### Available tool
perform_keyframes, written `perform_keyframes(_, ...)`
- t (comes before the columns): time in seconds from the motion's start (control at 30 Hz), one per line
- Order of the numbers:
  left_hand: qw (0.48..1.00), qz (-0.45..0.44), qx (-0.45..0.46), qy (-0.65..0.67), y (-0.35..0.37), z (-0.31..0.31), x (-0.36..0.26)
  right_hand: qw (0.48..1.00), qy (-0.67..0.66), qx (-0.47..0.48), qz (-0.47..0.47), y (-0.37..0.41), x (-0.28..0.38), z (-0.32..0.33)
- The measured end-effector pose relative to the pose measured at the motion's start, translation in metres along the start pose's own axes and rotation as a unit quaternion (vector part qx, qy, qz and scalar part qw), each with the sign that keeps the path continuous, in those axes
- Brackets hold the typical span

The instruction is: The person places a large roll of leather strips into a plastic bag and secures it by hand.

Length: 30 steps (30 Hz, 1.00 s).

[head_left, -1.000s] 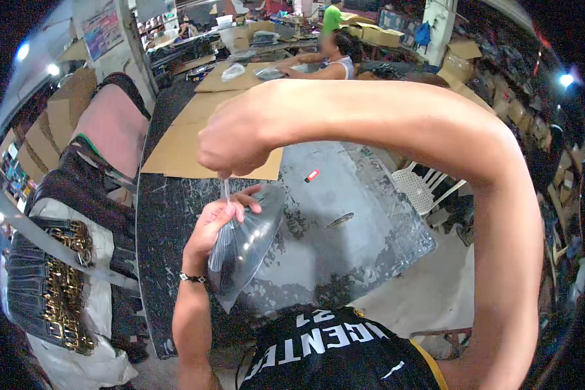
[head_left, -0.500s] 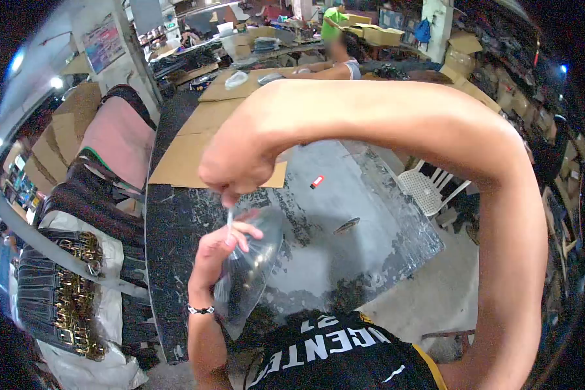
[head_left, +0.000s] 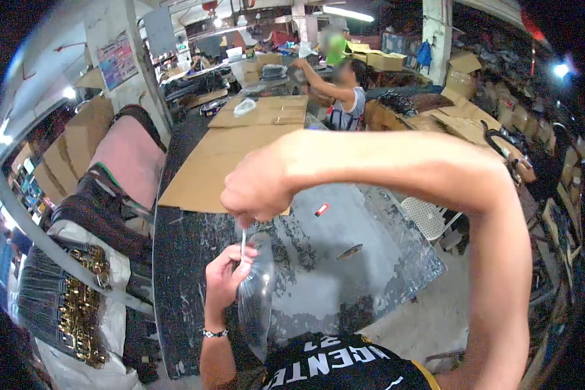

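Note:
My left hand (head_left: 226, 274) grips the neck of a clear plastic bag (head_left: 257, 292) with dark contents, held above the near edge of the worn dark worktable (head_left: 182, 260). My right hand (head_left: 257, 190) hovers just above it, fingers pinched on the twisted top strip of the bag (head_left: 242, 242). My right forearm arcs across the view to the right. A bracelet sits on my left wrist.
Cardboard sheets (head_left: 221, 166) cover the far table. A small red object (head_left: 321, 209) and a dark object (head_left: 350, 251) lie on the table. Belts with gold buckles (head_left: 78, 305) hang at left. A white plastic chair (head_left: 429, 218) stands right. Another person (head_left: 344, 91) works at the back.
The view has tilted up, so both hands and the bag sit lower in the frame. The bag's neck looks narrower and more twisted. The person at the back has raised an arm.

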<state>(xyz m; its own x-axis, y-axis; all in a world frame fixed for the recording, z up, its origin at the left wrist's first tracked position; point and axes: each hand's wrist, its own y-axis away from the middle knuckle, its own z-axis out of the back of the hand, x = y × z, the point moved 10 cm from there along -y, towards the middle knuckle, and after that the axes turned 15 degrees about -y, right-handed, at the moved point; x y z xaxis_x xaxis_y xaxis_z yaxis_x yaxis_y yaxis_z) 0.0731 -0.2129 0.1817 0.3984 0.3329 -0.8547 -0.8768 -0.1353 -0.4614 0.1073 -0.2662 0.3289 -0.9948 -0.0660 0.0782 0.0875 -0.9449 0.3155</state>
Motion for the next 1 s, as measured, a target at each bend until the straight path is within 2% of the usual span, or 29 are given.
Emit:
perform_keyframes(0.03, 1.000, -0.009, 0.004, 0.001, 0.000, 0.002, 0.002, 1.000, 0.007, 0.012, -0.017, 0.002, -0.003, -0.005)
perform_keyframes(0.07, 0.996, -0.048, -0.008, -0.079, 0.001, 0.009, -0.001, 0.999, 0.025, -0.033, 0.028, 0.000, -0.002, -0.007)
perform_keyframes(0.1, 0.983, -0.088, -0.022, -0.158, 0.001, 0.011, -0.007, 0.998, 0.004, -0.011, 0.056, 0.001, 0.002, -0.013)
perform_keyframes(0.17, 0.980, -0.108, -0.029, -0.166, 0.002, 0.012, -0.009, 0.999, -0.029, 0.000, 0.045, 0.000, -0.002, -0.026)
perform_keyframes(0.23, 0.976, -0.063, 0.016, -0.208, 0.002, 0.015, 0.011, 0.999, -0.037, -0.019, 0.031, 0.001, -0.007, -0.039)
perform_keyframes(0.3, 0.975, -0.064, 0.028, -0.212, -0.002, 0.013, -0.001, 0.998, -0.052, -0.037, 0.020, 0.008, -0.011, -0.043)
perform_keyframes(0.37, 0.948, -0.070, 0.095, -0.295, -0.006, -0.003, -0.015, 0.996, -0.012, -0.073, 0.057, 0.018, -0.006, -0.038)
perform_keyframes(0.43, 0.940, -0.076, 0.111, -0.314, -0.013, -0.010, -0.020, 0.994, -0.003, -0.087, 0.059, 0.025, -0.006, -0.038)
perform_keyframes(0.5, 0.908, -0.078, 0.127, -0.391, -0.018, -0.016, -0.016, 0.993, 0.006, -0.102, 0.060, 0.030, -0.006, -0.037)
perform_keyframes(0.53, 0.907, -0.080, 0.130, -0.392, -0.018, -0.018, -0.015, 0.991, -0.010, -0.118, 0.059, 0.033, -0.007, -0.036)
perform_keyframes(0.6, 0.948, -0.037, 0.079, -0.305, -0.017, -0.005, -0.010, 0.989, -0.026, -0.137, 0.055, 0.039, -0.009, -0.032)
perform_keyframes(0.63, 0.948, -0.038, 0.082, -0.306, -0.015, -0.007, -0.009, 0.990, -0.039, -0.128, 0.054, 0.041, -0.011, -0.033)
perform_keyframes(0.7, 0.968, -0.029, 0.002, -0.248, -0.010, 0.006, -0.008, 0.990, -0.053, -0.117, 0.053, 0.041, -0.012, -0.035)
perform_keyframes(0.77, 0.968, -0.033, -0.017, -0.250, -0.008, 0.008, -0.001, 0.985, -0.092, -0.126, 0.079, 0.042, -0.007, -0.030)
perform_keyframes(0.83, 0.990, -0.011, -0.081, -0.115, -0.007, 0.020, 0.009, 0.989, -0.082, -0.107, 0.057, 0.041, -0.008, -0.028)
perform_keyframes(1.0, 0.990, -0.024, -0.071, -0.116, -0.015, 0.020, -0.001, 0.993, -0.086, -0.084, 0.017, 0.045, -0.014, -0.020)
